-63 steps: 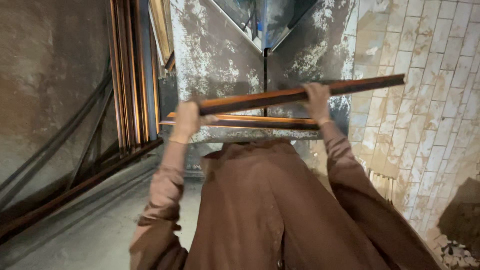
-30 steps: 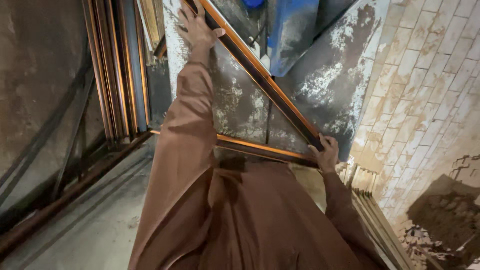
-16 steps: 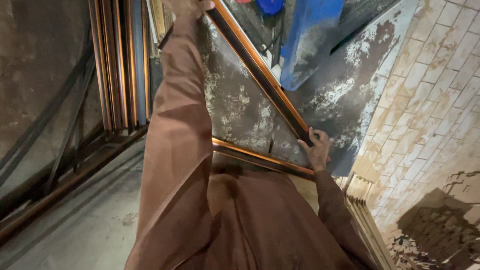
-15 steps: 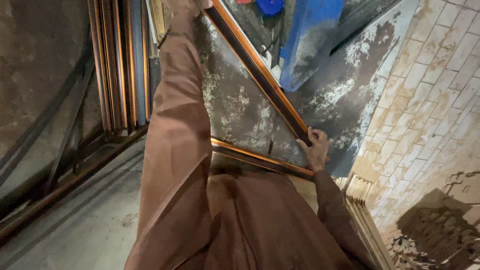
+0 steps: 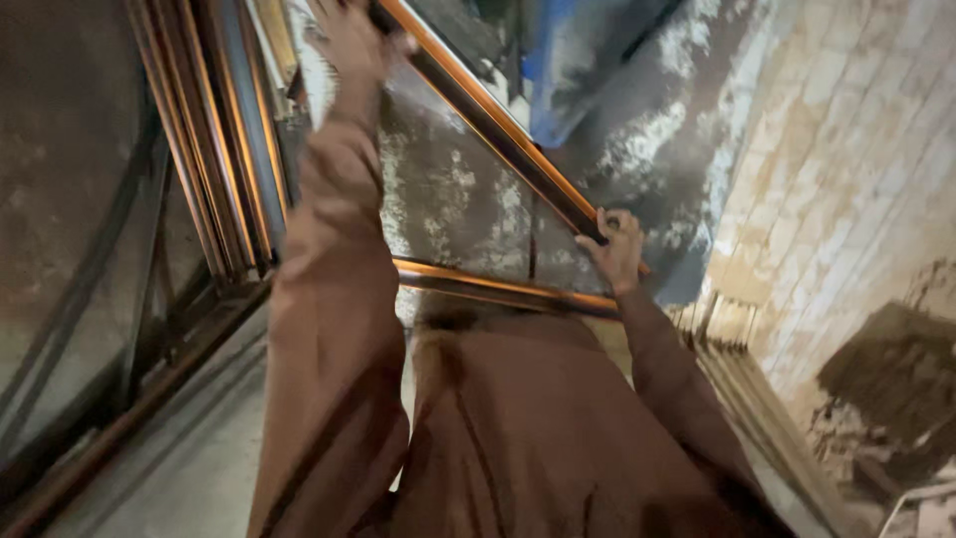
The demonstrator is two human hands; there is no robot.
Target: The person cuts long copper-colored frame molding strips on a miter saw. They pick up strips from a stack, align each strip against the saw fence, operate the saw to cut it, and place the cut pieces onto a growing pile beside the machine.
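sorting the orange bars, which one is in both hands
The slanted bar, running from the left hand down to the right hand. The other bars stand ungripped at left.

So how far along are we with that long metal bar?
Done: the metal bar is off the ground and tilted steeply. In hand: the left hand grips its upper end, the right hand its lower end. Left: it is not set down yet; a second bar lies below, and more bars lean at the left.
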